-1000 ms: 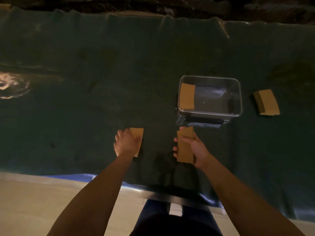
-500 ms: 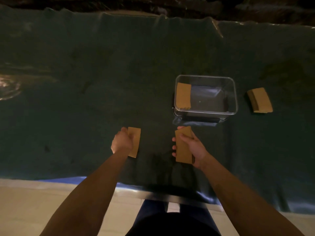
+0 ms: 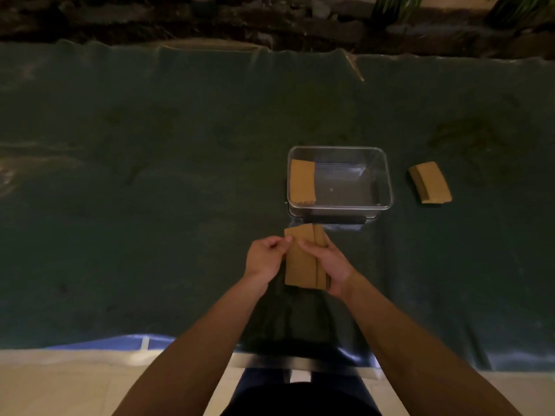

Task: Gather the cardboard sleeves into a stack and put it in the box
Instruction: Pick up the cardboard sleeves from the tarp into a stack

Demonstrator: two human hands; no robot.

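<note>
You hold brown cardboard sleeves (image 3: 301,262) mid-frame. One stack (image 3: 302,182) lies in the clear box (image 3: 386,187); another stack (image 3: 431,183) sits far right.

We see a dark green cloth (image 3: 156,181) covering the whole work surface, wrinkled along its far edge, with a blue underlayer (image 3: 99,343) exposed at the near edge. Beyond the cloth lies a dark rocky strip (image 3: 210,19) with green plant leaves (image 3: 393,4) at the upper right. The floor (image 3: 60,385) below is pale tile, and lighting is dim throughout.
</note>
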